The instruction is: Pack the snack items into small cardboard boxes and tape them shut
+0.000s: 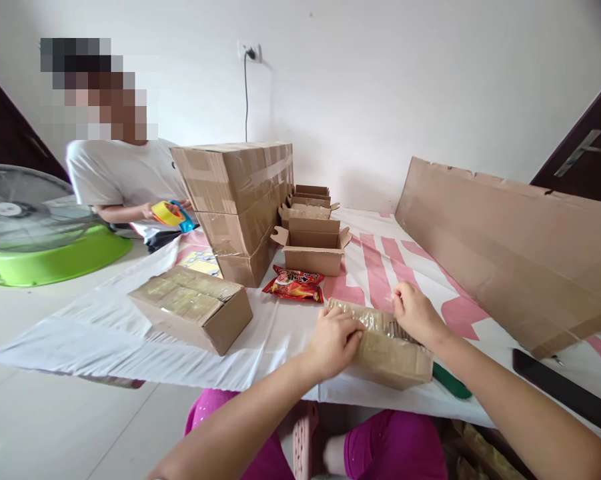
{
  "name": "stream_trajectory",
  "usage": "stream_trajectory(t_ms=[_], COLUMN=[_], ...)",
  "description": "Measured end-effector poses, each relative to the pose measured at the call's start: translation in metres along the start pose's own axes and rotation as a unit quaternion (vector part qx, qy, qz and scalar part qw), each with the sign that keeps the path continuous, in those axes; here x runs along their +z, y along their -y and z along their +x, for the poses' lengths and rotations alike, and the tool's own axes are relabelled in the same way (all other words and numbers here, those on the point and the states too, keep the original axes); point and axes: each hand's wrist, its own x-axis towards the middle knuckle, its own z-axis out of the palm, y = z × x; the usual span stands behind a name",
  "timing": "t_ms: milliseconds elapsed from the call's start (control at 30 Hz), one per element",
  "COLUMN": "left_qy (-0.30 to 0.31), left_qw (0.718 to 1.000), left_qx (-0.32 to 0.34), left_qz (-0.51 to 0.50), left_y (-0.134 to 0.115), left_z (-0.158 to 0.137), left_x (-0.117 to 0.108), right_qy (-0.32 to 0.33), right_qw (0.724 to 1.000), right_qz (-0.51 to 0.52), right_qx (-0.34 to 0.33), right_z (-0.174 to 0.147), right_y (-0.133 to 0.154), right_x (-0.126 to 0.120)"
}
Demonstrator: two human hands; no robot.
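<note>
A taped cardboard box [395, 360] lies at the table's near edge, in front of me. Wrinkled, shiny clear packing tape [375, 321] runs along its top. My left hand [333, 339] rests on the box's left end with fingers curled over its edge. Above the far right side of the box, my right hand [416, 313] is closed in a pinch, seemingly on a thin bit of the clear tape; its fingertips partly hide it. Just beyond the box lies a red snack packet [296, 285]. A dark green object [451, 381] is partly hidden by my right forearm.
Another taped box [190, 307] sits at left. Behind it rises a stack of sealed boxes [245, 193], beside a row of open boxes [313, 257]. A large cardboard sheet [505, 247] and a black phone [563, 390] are at right. A co-worker holds tape rolls [169, 213] near a fan [25, 210].
</note>
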Motion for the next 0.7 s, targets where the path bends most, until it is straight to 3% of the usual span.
stream_trajectory(t_ms=[133,233,433,700], left_qy=[-0.091,-0.084,0.059,0.097], left_qw=[0.981,0.974,0.991,0.986], left_qx=[0.141,0.173,0.062,-0.077], left_qz=[0.094,0.117,0.099,0.111], left_y=[-0.012,-0.016,-0.007,-0.011], left_z=[-0.039,-0.061,-0.067,-0.013], left_x=[0.000,0.006,0.017,-0.015], right_qy=[0.035,0.065,0.062,0.040], right_qw=[0.999,0.997,0.997,0.999], right_qz=[0.021,0.040,0.036,0.018], right_qx=[0.011,0.022,0.023,0.020], right_z=[0.003,-0.002,-0.007,-0.017], right_y=[-0.014,-0.016,-0.016,-0.016], right_x=[-0.010,-0.008,0.000,0.005])
